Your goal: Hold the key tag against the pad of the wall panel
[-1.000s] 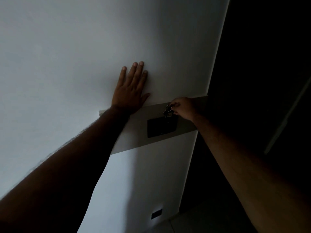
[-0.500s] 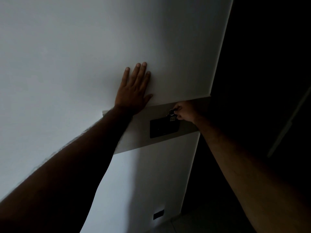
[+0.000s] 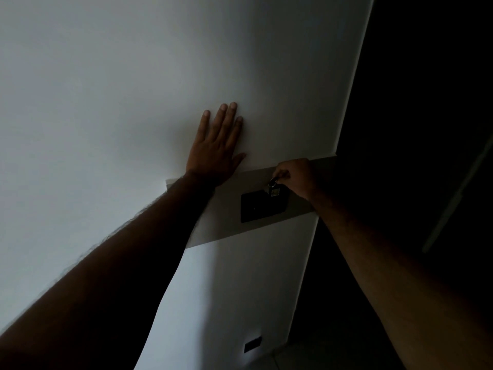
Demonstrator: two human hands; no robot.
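The room is dim. My left hand lies flat on a white wall, fingers straight and pointing up. My right hand pinches a small metal ring with a tag hanging from it, held against the upper right corner of a black wall plate. The plate sits on a grey band that crosses the wall. What exactly the ring carries is too dark to tell.
The wall ends at a corner edge; beyond it to the right lies a dark space with a faint pale bar. A small black outlet sits low on the wall near the floor.
The view has shifted slightly, so both hands appear a little lower and further right. My left hand stays flat on the wall; my right hand keeps the ring at the plate.
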